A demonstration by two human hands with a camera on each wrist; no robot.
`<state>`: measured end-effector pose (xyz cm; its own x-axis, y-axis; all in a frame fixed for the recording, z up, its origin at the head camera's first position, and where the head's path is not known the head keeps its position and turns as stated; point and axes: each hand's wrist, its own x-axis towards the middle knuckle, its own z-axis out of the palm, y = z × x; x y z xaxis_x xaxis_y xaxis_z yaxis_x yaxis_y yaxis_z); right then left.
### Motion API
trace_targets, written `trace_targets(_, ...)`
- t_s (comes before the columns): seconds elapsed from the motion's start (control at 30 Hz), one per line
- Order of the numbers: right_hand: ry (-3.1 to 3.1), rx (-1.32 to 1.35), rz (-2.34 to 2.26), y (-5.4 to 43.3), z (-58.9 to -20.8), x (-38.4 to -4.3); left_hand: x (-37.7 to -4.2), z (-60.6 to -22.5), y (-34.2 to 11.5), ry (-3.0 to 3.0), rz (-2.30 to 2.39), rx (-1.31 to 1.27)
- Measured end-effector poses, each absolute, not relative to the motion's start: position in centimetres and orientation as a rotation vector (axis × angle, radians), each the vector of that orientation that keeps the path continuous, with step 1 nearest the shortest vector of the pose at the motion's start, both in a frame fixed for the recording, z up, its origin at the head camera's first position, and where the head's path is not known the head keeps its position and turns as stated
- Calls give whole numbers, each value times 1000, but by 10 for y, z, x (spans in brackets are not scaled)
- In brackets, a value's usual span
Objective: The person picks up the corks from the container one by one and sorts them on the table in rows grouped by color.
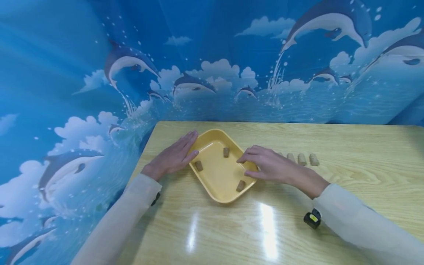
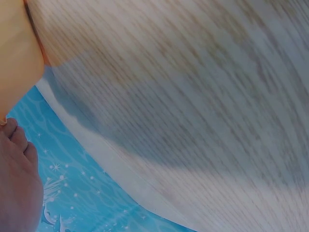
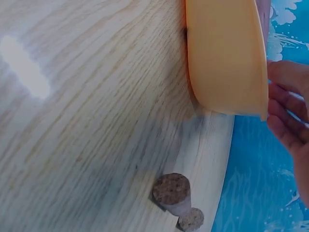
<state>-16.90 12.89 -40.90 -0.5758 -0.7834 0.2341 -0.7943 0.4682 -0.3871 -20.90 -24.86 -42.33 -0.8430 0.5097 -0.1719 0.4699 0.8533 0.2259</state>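
Note:
A yellow plastic tray (image 1: 221,173) sits turned cornerwise on the table, with three brown corks inside: one cork (image 1: 226,152) toward the back, a second cork (image 1: 198,165) at the left wall and a third cork (image 1: 240,186) near the right front. My left hand (image 1: 175,152) rests along the tray's left rim, fingers straight, thumb at the edge. Over the right corner reaches my right hand (image 1: 265,162), its thumb and fingers apart, with nothing visible between them. In the right wrist view its fingers (image 3: 285,104) are beside the tray's rim.
Behind my right hand a row of several corks stands on the wooden table, among them a cork (image 1: 314,159) at the right end. A blue dolphin-print curtain (image 1: 212,88) hangs along the table's back and left edges.

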Motion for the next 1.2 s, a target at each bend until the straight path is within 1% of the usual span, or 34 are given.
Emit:
trace_targets(0.3, -2691, 1668, 808, 119, -411, -174, -210, -424, -248, 2809, 247, 746)
trace_targets(0.5, -2725, 1786, 707, 111, -412, -178, -210, -423, -247, 2806, 247, 750)
trace_targets(0.67, -2768, 1888, 724, 104, -411, -181, -210, -424, -248, 2809, 245, 766)
trace_targets(1.03, -2903, 1997, 634, 88, -408, -185, -210, -425, -248, 2810, 261, 761)
trace_targets(1.2, -2993, 2003, 528, 80, -407, -185, -210, -424, -248, 2806, 262, 762)
